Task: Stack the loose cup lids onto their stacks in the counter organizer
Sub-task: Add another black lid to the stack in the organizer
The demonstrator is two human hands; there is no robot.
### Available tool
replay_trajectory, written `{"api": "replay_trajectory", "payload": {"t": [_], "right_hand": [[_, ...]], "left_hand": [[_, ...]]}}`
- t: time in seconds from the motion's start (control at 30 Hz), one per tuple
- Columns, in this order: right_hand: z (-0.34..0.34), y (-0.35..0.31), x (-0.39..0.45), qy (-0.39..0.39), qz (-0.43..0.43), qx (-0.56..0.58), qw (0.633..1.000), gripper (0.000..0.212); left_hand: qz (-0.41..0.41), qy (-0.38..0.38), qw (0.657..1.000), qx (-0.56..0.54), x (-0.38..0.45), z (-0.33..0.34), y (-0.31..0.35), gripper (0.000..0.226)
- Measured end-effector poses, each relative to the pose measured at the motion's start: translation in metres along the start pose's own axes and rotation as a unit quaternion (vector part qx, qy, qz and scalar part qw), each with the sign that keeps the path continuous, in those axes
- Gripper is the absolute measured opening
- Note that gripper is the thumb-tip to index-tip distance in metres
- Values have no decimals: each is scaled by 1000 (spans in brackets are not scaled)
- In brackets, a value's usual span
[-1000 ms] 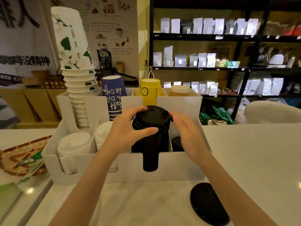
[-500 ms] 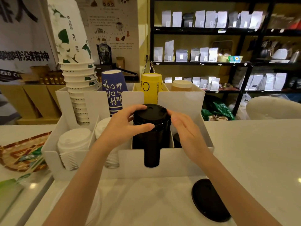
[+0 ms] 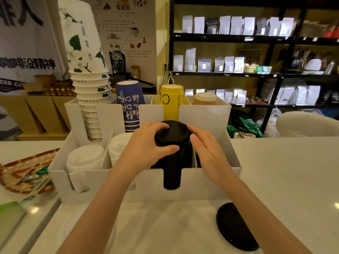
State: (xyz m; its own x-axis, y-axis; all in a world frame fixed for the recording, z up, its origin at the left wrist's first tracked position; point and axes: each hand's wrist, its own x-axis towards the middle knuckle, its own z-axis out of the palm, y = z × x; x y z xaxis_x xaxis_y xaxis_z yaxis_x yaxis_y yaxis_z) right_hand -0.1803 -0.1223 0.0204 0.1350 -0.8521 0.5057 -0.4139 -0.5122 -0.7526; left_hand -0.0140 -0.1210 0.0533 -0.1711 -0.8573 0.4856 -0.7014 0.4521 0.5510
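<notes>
Two bare forearms, no sleeves, no jewellery

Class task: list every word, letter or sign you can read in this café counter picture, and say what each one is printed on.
"with coffee": blue cup stack, printed upside down; its other lettering is unclear.
"C": yellow cup stack; the small column of characters beside it is too small.
"没精神": banner, mirrored; below it "EED C", cut off.
Wall poster and shelf bag labels: too small.
</notes>
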Motion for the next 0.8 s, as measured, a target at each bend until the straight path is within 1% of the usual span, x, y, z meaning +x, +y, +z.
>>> {"api": "replay_trajectory", "payload": {"t": [0.1, 0.2, 0.3, 0.37, 0.47, 0.57, 0.67, 0.8], "right_hand": [[2, 3, 1, 4, -1, -12, 1000, 51], [4, 3, -2, 8, -14, -50, 999, 51], [1, 3, -6, -18, -26, -109, 994, 53], [-6, 2, -10, -39, -25, -129, 991, 57], [-25, -3, -23, -42, -2, -98, 994, 59], [-46, 0, -48, -3, 27, -66, 997, 57], [-59, 16, -82, 9, 54, -104, 993, 54], [-67, 36, -129, -22, 98, -175, 979, 60]], "left_hand": [[0, 0, 1000, -5, 0, -1, 0, 56], [-3, -4, 1000, -10, -1, 0, 0, 56], [-5, -9, 1000, -24, -1, -1, -1, 56], [-10, -16, 999, -30, -1, -2, -1, 55], [-11, -24, 999, -26, -2, -2, 2, 55], [-13, -33, 999, -10, -2, -2, 5, 54], [-14, -33, 999, 6, -4, 1, 9, 54], [-24, -16, 997, 67, -8, 7, 15, 58]]}}
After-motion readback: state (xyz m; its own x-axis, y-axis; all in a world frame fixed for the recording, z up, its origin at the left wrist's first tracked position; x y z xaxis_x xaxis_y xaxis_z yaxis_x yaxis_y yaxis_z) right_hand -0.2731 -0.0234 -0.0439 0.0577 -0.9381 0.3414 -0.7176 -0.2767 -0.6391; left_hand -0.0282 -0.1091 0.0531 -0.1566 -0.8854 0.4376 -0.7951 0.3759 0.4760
